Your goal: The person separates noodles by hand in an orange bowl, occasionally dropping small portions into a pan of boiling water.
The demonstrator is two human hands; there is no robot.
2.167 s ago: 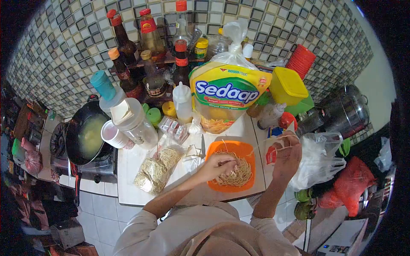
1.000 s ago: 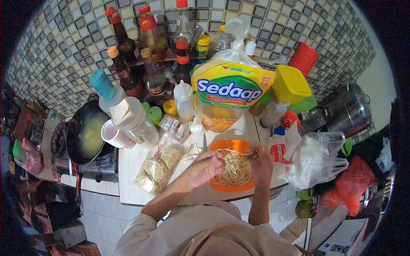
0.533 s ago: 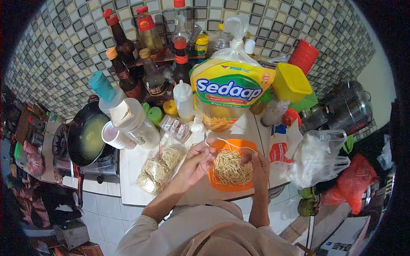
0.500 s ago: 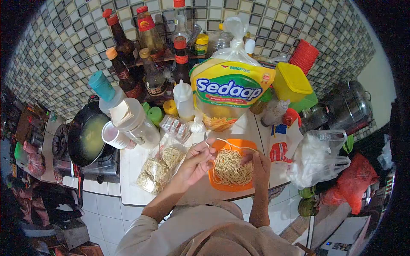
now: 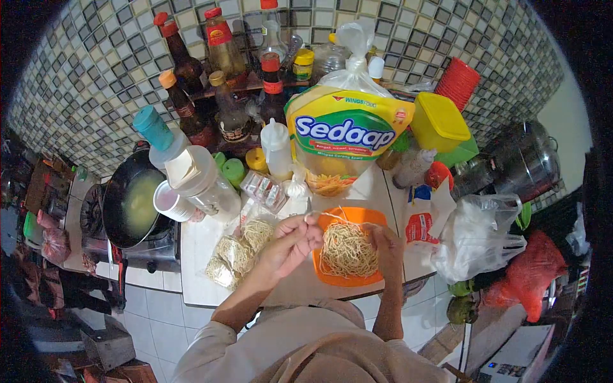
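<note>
Curly dried noodles (image 5: pixel 348 250) lie in a clump inside an orange plastic bowl (image 5: pixel 325 274). My left hand (image 5: pixel 291 245) is raised at the bowl's left rim, its fingertips pinched on one end of a thin pale strand (image 5: pixel 343 219). That strand, like a string or a single noodle, runs across the top of the bowl toward my right hand (image 5: pixel 387 249). The right fingers are closed at the bowl's right rim, partly hidden behind the hand's back. Left of my left wrist rests a clear bag (image 5: pixel 234 256) of dried noodle cakes.
A Sedaap pouch (image 5: pixel 345 127) stands behind the bowl, beside a white squeeze bottle (image 5: pixel 276 153). Sauce bottles (image 5: pixel 185 105) line the tiled wall. At left, a wok (image 5: pixel 132 198) with oil sits on the stove. White plastic bags (image 5: pixel 477 236) are at right.
The strand between my hands has dropped from a raised loop to a lower line over the bowl. My hands have stayed nearly in place.
</note>
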